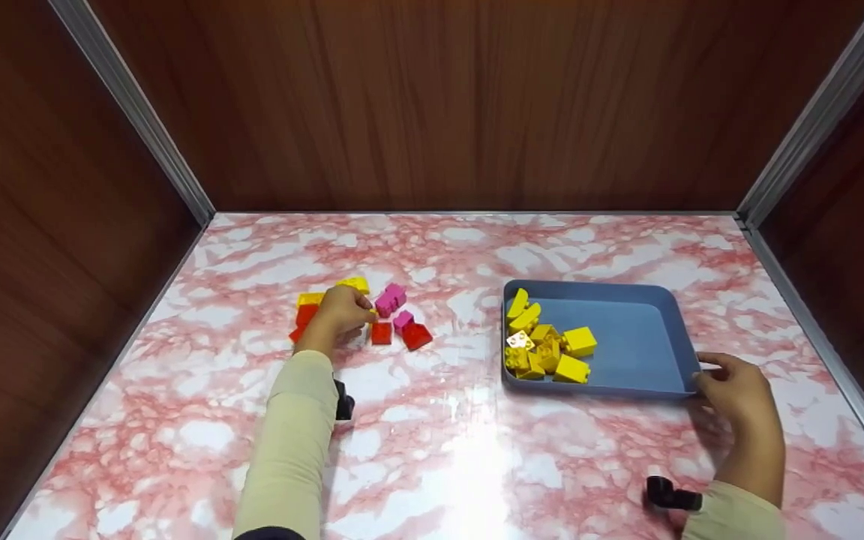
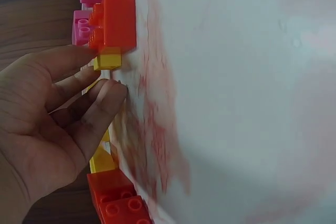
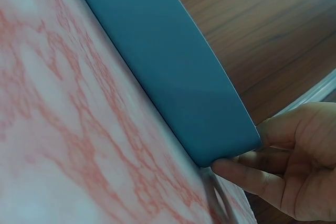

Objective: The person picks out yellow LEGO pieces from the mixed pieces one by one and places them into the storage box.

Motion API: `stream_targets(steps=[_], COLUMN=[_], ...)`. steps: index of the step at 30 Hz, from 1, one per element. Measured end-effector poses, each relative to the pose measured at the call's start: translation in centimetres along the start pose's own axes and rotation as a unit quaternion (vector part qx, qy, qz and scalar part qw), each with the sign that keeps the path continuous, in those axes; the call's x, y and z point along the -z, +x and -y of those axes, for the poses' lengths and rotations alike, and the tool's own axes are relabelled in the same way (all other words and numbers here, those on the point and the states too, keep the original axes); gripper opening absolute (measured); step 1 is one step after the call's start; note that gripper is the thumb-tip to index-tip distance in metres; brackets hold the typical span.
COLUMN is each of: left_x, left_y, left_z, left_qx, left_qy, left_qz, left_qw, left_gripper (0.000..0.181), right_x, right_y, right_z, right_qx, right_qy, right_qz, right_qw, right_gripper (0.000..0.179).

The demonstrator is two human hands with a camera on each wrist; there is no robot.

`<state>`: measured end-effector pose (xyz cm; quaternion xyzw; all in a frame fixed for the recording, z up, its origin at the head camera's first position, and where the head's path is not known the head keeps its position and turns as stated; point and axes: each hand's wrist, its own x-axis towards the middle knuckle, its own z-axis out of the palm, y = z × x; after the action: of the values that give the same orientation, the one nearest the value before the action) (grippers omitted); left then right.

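Observation:
My left hand [image 1: 343, 309] reaches into a loose group of toy building bricks on the left. Its thumb and bent fingers are spread around a small yellow brick [image 2: 108, 60], and a gap shows between thumb tip and brick. A red brick [image 2: 119, 24] stands right beside the fingertips. On the right, my right hand [image 1: 739, 386] holds the near right corner of a blue-grey tray [image 1: 661, 330], thumb and fingers against its wall [image 3: 173, 72]. Several yellow bricks [image 1: 571, 369] lie in the tray's left part, one with a whitish glare on top.
Pink bricks [image 1: 390, 300] and a red brick [image 1: 417, 336] lie right of my left hand. More yellow [image 1: 310, 298] and red bricks [image 1: 305, 315] sit to its left, partly hidden by it. Wood-grain panels [image 1: 462, 105] wall the marbled table [image 1: 432, 450] at the back and sides.

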<state>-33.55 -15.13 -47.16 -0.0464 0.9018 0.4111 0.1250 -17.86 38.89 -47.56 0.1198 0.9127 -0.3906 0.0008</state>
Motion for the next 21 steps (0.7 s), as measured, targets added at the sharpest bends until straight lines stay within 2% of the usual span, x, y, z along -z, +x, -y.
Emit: stream_targets(steps=[5,12,17,21], left_x=[-0.2,0.2,0.5,0.7], left_y=[0.3,0.0,-0.4,-0.8], left_z=[0.1,0.3,0.4,0.4], left_qx=[0.007,-0.02,-0.024,-0.032], left_qy=[-0.019,0.041,0.022,0.03], left_qz=[-0.01,-0.037,-0.044,-0.053], left_qw=[0.9997,0.9983,0.9985,0.9976], left_gripper=[0.014,0.017,0.021,0.021], right_x=[-0.1,0.0,0.0,0.0], right_y=[0.0,0.0,-0.1,-0.1], right_z=[0.0,0.0,0.0,-0.1], right_qx=[-0.008,-0.005,0.006,0.009], right_qy=[0.01,0.003,-0.004,-0.008], right_qz=[0.006,0.005,-0.005,-0.01], right_qw=[0.9999,1.0,1.0,0.9999], right_gripper=[0.049,0.049,0.048,0.047])
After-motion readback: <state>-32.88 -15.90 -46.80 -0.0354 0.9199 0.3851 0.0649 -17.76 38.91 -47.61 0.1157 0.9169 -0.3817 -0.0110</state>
